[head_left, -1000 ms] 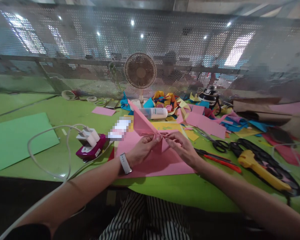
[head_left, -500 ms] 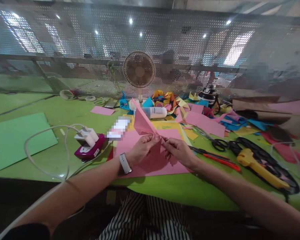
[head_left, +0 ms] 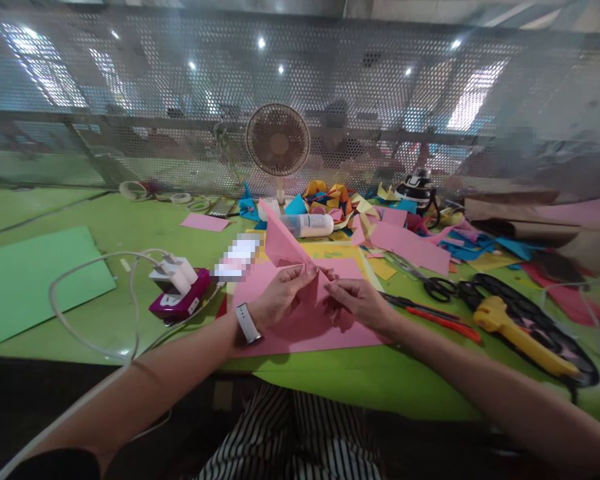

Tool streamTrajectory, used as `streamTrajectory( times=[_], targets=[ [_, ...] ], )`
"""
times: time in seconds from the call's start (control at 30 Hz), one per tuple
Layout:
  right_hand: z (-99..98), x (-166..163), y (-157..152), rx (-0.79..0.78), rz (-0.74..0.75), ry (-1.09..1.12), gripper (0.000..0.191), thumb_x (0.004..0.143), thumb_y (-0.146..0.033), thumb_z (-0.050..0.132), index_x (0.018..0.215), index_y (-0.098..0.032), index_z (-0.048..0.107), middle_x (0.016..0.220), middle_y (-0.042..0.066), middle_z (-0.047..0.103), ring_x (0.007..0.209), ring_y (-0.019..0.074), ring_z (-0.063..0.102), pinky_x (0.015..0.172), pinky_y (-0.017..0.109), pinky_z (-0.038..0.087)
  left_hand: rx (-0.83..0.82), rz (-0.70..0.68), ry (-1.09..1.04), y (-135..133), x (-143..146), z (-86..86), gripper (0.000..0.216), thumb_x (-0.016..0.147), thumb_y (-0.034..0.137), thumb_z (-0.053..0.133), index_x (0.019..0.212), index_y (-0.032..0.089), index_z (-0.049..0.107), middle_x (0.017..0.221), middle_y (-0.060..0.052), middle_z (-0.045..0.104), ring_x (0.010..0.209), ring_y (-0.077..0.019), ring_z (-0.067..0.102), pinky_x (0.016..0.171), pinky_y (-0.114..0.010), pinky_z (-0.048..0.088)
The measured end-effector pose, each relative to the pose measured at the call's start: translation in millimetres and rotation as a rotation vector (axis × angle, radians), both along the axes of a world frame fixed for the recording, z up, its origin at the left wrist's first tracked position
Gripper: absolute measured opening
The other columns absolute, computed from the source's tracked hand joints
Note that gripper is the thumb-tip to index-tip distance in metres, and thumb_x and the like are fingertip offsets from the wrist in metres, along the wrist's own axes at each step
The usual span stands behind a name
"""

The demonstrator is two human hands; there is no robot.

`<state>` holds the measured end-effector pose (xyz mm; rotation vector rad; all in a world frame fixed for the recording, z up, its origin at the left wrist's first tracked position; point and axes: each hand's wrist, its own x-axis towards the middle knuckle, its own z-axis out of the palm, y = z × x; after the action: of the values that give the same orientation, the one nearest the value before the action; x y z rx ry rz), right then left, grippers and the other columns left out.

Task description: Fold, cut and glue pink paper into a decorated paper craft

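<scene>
A folded piece of pink paper (head_left: 284,241) stands tilted in the air, its pointed end toward the fan. My left hand (head_left: 285,293) pinches its lower end between thumb and fingers. On the right side of that same end, my right hand (head_left: 353,300) has thumb and forefinger pressed together at the paper's edge; its other fingers curl beneath. What lies between the right fingertips is small and partly hidden. Below both hands a large pink sheet (head_left: 280,337) lies flat on the green table, over yellow paper (head_left: 337,251).
To the right lie black scissors (head_left: 437,289), a red-handled cutting tool (head_left: 440,320) and a yellow glue gun (head_left: 525,337) on a black tray. Left are a purple power strip (head_left: 180,305) with chargers, cables and a phone (head_left: 237,257). Behind stand a bottle (head_left: 315,225), paper scraps and a fan (head_left: 279,140).
The folded paper and my left hand have shifted slightly left. My right fingertips have moved a little down and away from the left thumb.
</scene>
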<state>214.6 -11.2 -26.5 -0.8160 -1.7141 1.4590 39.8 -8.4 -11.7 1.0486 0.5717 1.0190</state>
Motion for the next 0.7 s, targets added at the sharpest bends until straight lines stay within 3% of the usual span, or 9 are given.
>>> streamTrajectory(
  times=[0.1,0.43,0.6,0.7],
  targets=[
    [-0.9,-0.8,0.6,0.024,-0.025,0.005,0.041,0.081,-0.05,0.054,0.069,-0.012,0.065,0.059,0.003,0.064,0.051,0.0118,0.06,0.049,0.024,0.049,-0.026,-0.015,-0.014,-0.1,0.1,1.0,0.018,0.08,0.03,0.063,0.078,0.012,0.065,0.069,-0.002,0.065,0.056,-0.01,0.056,0.056,-0.023,0.044],
    [-6.1,-1.6,-1.4,0.007,-0.053,0.008,0.036,0.08,-0.047,0.056,0.071,-0.014,0.063,0.058,0.003,0.065,0.051,0.0135,0.063,0.05,0.025,0.051,-0.034,0.022,0.051,3.9,-2.7,-5.6,0.021,0.077,0.033,0.066,0.074,0.012,0.062,0.061,0.0,0.06,0.049,-0.0082,0.052,0.046,-0.02,0.038],
    [-4.1,-2.7,-1.4,-0.064,0.004,0.051,0.04,0.078,-0.052,0.056,0.081,-0.014,0.07,0.067,0.005,0.069,0.061,0.0148,0.065,0.06,0.026,0.052,-0.043,0.032,-0.003,1.4,-0.7,-0.3,0.022,0.075,0.033,0.068,0.079,0.012,0.063,0.069,-0.003,0.064,0.055,-0.0101,0.056,0.052,-0.022,0.043],
    [-0.4,-5.0,-3.6,-0.129,0.006,0.041,0.038,0.073,-0.05,0.063,0.079,-0.014,0.071,0.066,0.006,0.07,0.059,0.0146,0.065,0.057,0.024,0.051,-0.022,-0.001,-0.008,-0.9,1.5,1.0,0.024,0.077,0.035,0.065,0.081,0.012,0.063,0.067,-0.003,0.064,0.054,-0.0113,0.056,0.053,-0.023,0.045]
  ],
)
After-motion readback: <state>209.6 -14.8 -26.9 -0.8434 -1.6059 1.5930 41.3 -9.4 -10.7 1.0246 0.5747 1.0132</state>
